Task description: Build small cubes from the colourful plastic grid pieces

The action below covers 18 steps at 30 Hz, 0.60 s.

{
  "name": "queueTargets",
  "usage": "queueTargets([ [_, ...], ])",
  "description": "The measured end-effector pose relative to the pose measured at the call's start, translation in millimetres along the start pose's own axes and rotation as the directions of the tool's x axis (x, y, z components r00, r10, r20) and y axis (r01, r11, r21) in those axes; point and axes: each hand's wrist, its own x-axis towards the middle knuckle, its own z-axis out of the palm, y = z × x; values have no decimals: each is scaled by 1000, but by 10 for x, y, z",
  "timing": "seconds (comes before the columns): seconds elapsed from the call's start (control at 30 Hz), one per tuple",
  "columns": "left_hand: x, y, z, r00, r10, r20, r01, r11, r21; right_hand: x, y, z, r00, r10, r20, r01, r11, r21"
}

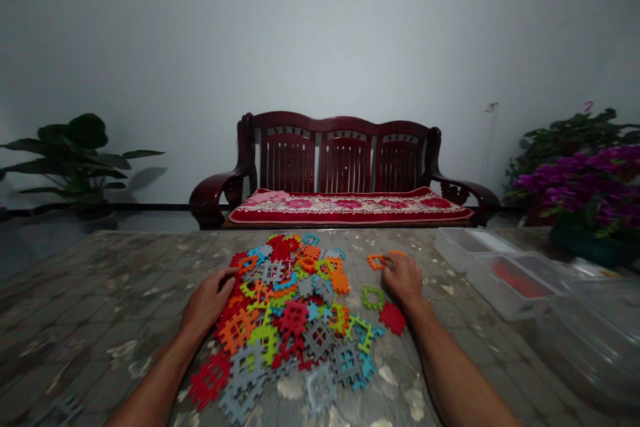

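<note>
The left hand [210,295] is resting on its side at the left edge of a pile of plastic pieces [293,315], its fingers lying beside the red pieces there. A narrow gap is showing between thumb and forefinger; whether they are gripping a piece cannot be told. The right hand [403,275] is reaching to the right of the pile, with its fingers bent downward and touching an orange piece [371,261]. The hand is hiding part of this area, so a closed grip cannot be confirmed; a bit of orange is also showing just beyond the knuckles. Nearer the wearer, a green piece [365,297] and a red piece [392,317] are lying flat beside the right hand, apart from the pile. The pile is covering the middle of the patterned worktop [135,310], with red, orange, grey, green and blue pieces overlapping. Clear plastic boxes [493,295] are standing at the right, one containing something red. A wooden bench [345,123] is standing behind the worktop.
</note>
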Motion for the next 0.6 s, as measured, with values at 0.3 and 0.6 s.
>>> queueTargets([
  [0.3, 11, -41, 9, 1000, -4, -7, 4, 1000, 19, 52, 258, -94, 968, 241, -71, -242, 970, -7],
  [0.6, -8, 49, -43, 1000, -25, 13, 25, 999, 28, 112, 306, -54, 976, 186, 110, -183, 982, -41],
])
